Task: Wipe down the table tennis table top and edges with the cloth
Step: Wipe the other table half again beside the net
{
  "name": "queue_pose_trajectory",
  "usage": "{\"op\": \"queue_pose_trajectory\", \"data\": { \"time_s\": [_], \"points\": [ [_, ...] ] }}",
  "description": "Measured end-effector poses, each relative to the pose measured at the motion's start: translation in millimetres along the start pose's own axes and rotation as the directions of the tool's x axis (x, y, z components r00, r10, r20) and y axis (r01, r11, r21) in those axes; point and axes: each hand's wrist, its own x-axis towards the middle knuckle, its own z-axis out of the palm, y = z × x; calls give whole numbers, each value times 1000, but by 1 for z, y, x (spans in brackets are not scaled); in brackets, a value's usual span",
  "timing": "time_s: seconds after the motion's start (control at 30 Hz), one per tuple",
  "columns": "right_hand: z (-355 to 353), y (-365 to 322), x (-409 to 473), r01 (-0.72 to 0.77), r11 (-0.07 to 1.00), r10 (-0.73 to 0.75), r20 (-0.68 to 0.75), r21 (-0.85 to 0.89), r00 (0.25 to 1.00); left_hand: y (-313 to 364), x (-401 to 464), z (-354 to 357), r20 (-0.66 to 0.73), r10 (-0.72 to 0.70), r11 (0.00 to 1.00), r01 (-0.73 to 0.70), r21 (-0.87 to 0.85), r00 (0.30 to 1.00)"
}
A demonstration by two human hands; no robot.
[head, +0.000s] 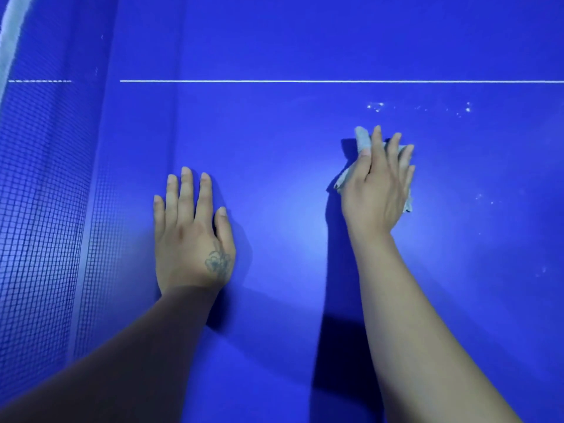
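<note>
Right hand (377, 181) is pressing the cloth (363, 140) flat-fingered onto the desk (290, 132) near white specks (377, 105), while the open left hand (192, 236) is bracing, holding nothing.

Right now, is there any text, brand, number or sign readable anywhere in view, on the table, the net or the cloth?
None: no readable words, numbers or logos in this view.
Table top: only a plain white line and white specks.
Net: bare mesh with a white band, no print.
Cloth under the right hand: no visible label.
Left hand: a small tattoo, a figure rather than lettering.
</note>
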Motion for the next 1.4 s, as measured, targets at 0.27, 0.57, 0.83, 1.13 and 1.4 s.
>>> {"op": "queue_pose_trajectory", "data": {
  "time_s": [0.27,0.57,0.83,1.13,1.4],
  "points": [
    [18,-22,91,-114,993,113,-25,-43,993,1,0,-1,-20,-14,1000,15,15,1000],
    [60,-82,98,220,948,-171,216,-231,961,2,0,-2,7,-13,999,13,49,1000],
    [77,-114,5,531,837,-481,282,-132,830,1,1,-1,3,-16,999,16,51,1000],
    [16,-28,-112,585,808,-533,327,-77,780,2,-2,1,15,-22,999,22,31,1000],
    [8,-8,-48,305,925,-262,201,-226,944,1,-2,1,-1,-7,1000,7,17,1000]
  ]
}}
